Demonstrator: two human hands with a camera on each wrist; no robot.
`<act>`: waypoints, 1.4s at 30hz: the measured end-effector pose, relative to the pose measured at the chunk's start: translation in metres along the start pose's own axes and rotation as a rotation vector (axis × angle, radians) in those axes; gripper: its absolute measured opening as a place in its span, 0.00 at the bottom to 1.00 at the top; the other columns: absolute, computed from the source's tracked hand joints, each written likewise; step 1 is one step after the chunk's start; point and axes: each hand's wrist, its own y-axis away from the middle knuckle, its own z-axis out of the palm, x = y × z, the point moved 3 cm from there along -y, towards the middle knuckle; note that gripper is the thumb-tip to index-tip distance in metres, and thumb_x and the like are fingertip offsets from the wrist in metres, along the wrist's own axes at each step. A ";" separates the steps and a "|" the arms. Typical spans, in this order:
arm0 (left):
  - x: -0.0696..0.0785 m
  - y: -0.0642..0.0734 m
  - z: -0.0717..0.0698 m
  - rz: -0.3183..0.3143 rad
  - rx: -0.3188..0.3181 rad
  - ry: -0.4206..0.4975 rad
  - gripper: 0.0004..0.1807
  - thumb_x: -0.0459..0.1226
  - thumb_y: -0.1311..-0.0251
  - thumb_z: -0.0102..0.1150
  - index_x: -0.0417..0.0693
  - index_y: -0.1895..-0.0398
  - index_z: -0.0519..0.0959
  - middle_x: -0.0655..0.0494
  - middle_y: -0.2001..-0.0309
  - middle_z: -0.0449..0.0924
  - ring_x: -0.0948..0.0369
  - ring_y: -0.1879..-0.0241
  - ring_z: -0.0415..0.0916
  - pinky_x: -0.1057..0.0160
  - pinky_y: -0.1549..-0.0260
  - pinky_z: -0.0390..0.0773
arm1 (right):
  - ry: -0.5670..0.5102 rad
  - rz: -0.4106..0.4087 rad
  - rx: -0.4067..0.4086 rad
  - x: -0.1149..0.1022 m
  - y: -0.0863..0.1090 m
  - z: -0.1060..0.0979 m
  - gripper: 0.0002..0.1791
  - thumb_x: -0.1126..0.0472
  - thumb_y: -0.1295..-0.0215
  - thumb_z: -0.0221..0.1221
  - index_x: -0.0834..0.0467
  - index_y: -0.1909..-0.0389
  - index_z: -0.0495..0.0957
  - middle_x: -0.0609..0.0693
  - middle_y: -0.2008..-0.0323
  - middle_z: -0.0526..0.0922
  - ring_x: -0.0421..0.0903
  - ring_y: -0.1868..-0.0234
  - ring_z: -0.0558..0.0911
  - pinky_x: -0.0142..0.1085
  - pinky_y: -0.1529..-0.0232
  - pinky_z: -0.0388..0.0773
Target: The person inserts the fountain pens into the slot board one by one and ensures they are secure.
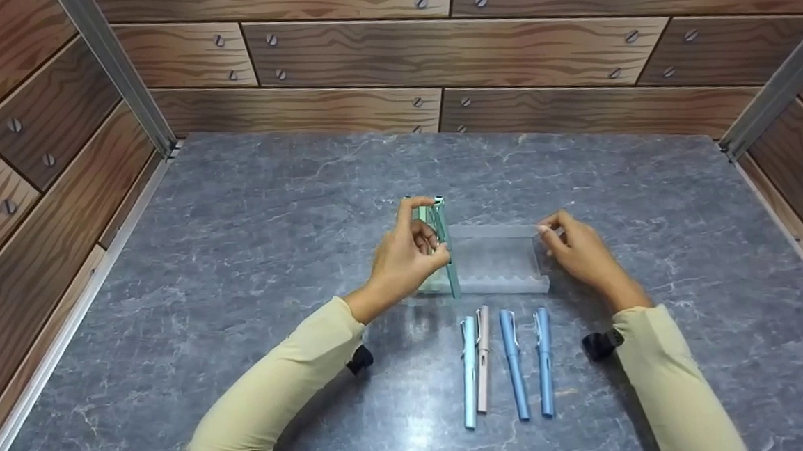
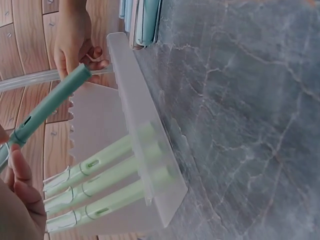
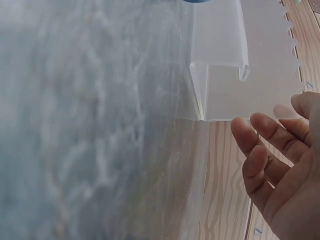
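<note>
Over the left part of a translucent frosted plastic tray with scalloped notches [image 1: 499, 251], the person's left hand [image 1: 408, 249] holds a dark green capped pen [image 1: 454, 281] between thumb and bent index finger, the gap closed down to the pen's own bounds. Whether the pen touches the tray, I cannot tell. At the tray's right edge, the right hand [image 1: 576, 248] pinches the thin plastic between thumb and fingertip, the other fingers loosely bent.

Beneath the left hand, three pale green pens with clips [image 2: 107, 182] lie side by side in the left end of the tray, roughly parallel. Nearer the person, on the dark grey marbled tabletop [image 1: 269, 226], lie four more pens, clips at their far ends: from left, a light blue pen [image 1: 469, 382], a pinkish-beige pen [image 1: 483, 381] just beside it, then a medium blue pen [image 1: 515, 368] and another blue pen [image 1: 545, 366]. Pale yellow-green sleeves [image 1: 272, 387] cover both forearms; wood-plank-patterned walls [image 1: 363, 53] stand behind.
</note>
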 end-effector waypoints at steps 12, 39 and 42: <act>-0.001 -0.008 0.003 0.112 0.074 -0.216 0.29 0.34 0.46 0.59 0.52 0.41 0.62 0.58 0.73 0.78 0.68 0.82 0.65 0.73 0.83 0.59 | 0.012 0.001 -0.004 0.000 -0.001 -0.001 0.13 0.57 0.27 0.49 0.64 0.54 0.73 0.60 0.63 0.81 0.39 0.73 0.77 0.31 0.70 0.70; -0.017 -0.015 0.024 0.091 0.023 -0.440 0.29 0.37 0.47 0.60 0.57 0.41 0.64 0.64 0.73 0.79 0.67 0.84 0.65 0.70 0.86 0.57 | 0.008 0.003 -0.006 0.000 0.000 0.000 0.13 0.57 0.27 0.49 0.63 0.55 0.74 0.59 0.65 0.81 0.39 0.74 0.76 0.31 0.71 0.71; -0.017 -0.016 0.026 0.061 -0.005 -0.447 0.30 0.37 0.48 0.59 0.58 0.40 0.64 0.64 0.74 0.79 0.67 0.84 0.64 0.70 0.86 0.57 | 0.009 0.002 -0.002 0.000 0.000 -0.001 0.13 0.57 0.27 0.49 0.63 0.54 0.74 0.60 0.65 0.81 0.39 0.74 0.77 0.30 0.72 0.70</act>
